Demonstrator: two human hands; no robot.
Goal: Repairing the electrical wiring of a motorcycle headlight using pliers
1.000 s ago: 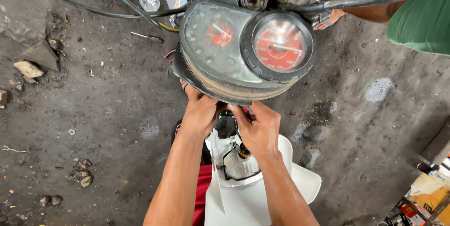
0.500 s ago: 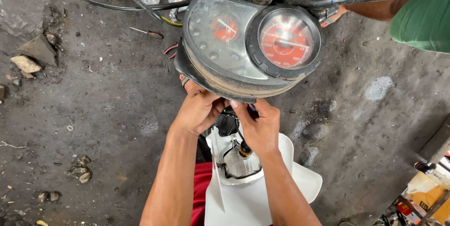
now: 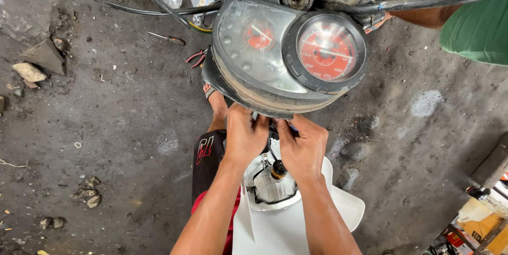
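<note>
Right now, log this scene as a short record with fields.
setting: stained concrete floor, seen from above
main thing: instrument cluster with two red dials
left hand: fingers up under the cluster's lower edge
right hand: beside it, at the same edge
below hands: white headlight cover with bulb socket
on floor: red-handled pliers, screwdriver, stones
other person: green sleeve at top right
</note>
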